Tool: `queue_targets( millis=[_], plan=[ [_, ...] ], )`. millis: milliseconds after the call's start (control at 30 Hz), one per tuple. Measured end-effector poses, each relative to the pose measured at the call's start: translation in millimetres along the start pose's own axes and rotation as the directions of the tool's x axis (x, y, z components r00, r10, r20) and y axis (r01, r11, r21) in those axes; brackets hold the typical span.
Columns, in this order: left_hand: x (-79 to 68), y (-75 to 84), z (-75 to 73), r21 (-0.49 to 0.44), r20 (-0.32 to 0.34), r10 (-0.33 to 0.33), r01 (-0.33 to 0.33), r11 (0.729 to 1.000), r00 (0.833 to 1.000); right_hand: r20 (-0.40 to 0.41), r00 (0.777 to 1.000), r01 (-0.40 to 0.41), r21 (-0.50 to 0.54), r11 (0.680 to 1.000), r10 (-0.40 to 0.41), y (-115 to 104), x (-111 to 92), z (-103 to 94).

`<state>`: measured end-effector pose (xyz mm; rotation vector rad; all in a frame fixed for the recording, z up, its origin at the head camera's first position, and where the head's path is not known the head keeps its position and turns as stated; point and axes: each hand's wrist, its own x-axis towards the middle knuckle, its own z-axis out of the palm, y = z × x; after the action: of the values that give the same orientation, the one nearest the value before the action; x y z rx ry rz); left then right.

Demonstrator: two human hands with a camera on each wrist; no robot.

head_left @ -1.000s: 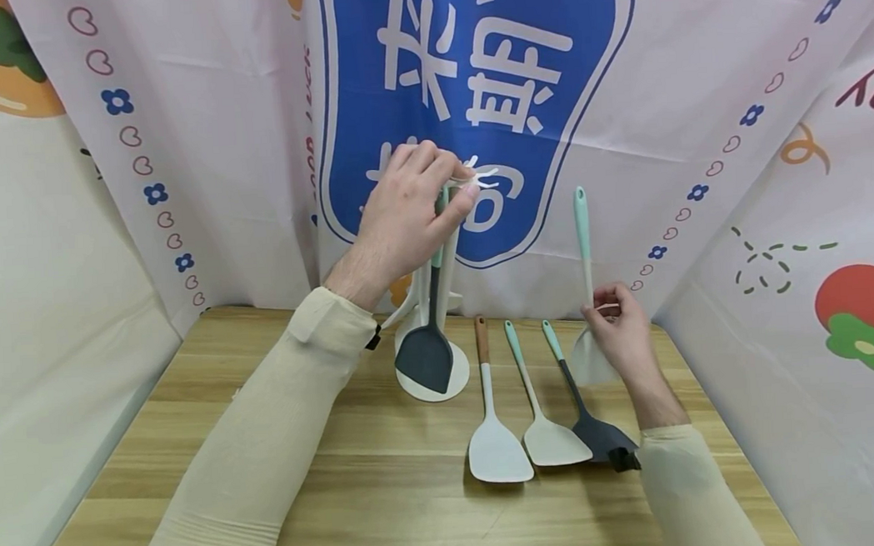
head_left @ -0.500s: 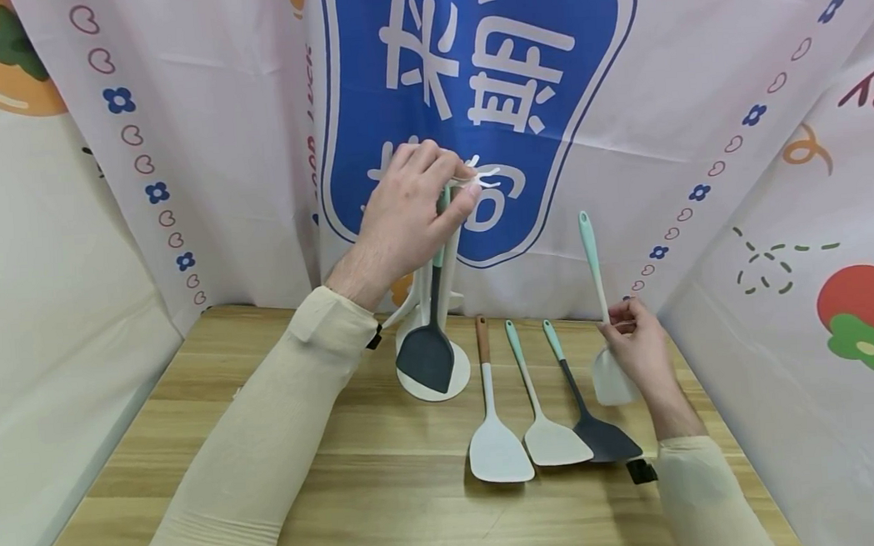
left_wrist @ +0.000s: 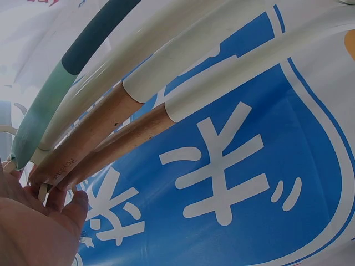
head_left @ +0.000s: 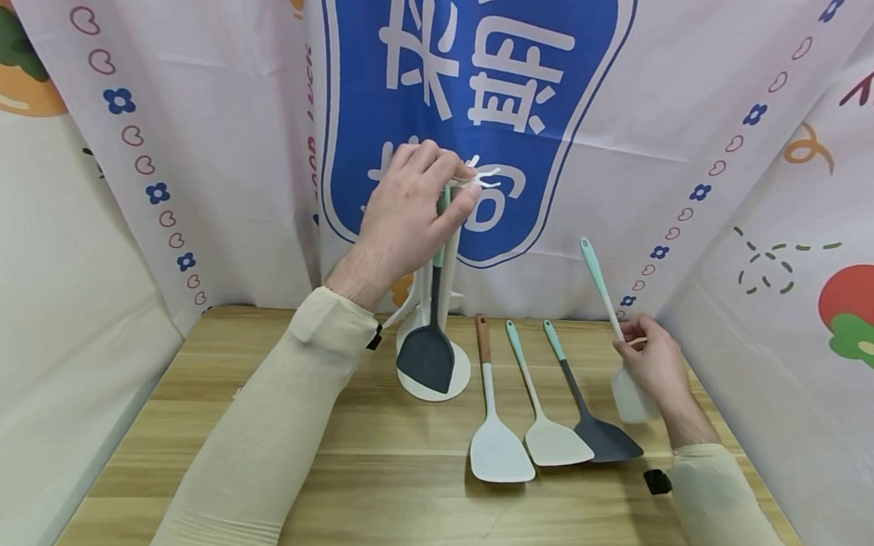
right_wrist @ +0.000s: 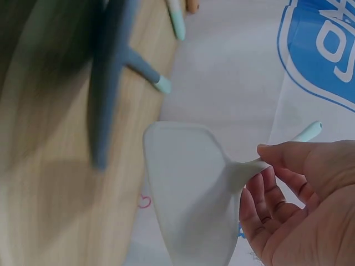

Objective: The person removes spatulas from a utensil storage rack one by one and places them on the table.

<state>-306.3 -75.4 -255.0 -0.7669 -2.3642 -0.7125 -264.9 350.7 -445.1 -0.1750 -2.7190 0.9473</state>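
My right hand [head_left: 656, 364] pinches the shaft of a white spatula [head_left: 635, 396] with a mint handle, just above its blade in the right wrist view. The spatula leans with its handle up, at the table's right side. My left hand [head_left: 414, 207] grips the top of a white utensil rack [head_left: 455, 386] with a round base. From that rack hang a dark spatula [head_left: 425, 359] with a mint handle and, in the left wrist view, wooden-handled utensils [left_wrist: 91, 136]. Their lower ends are mostly hidden in the head view.
On the wooden table [head_left: 390, 493] lie three spatulas side by side: a white one [head_left: 499, 453] with a wooden handle, a cream one [head_left: 556, 443] with a mint handle and a dark one [head_left: 605, 440]. A printed curtain [head_left: 264, 150] stands behind the table.
My right hand has moved right and toward me, lowering the white spatula, whose handle now tilts to the left. My left hand stays on the rack's top.
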Motion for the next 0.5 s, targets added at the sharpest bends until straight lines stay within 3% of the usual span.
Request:
queue_targets(
  millis=[267,500],
  plan=[
    [0.4,0.6,0.2,0.004,0.005,0.001,-0.001,1.0,1.0,0.031,0.999,-0.01,-0.054,0.998,0.011,18,-4,-3.2],
    [-0.2,0.4,-0.5,0.004,0.009,-0.007,0.007,1.0,1.0,0.112,0.994,0.018,-0.064,0.998,-0.01,33,-2,-5.3]
  ],
)
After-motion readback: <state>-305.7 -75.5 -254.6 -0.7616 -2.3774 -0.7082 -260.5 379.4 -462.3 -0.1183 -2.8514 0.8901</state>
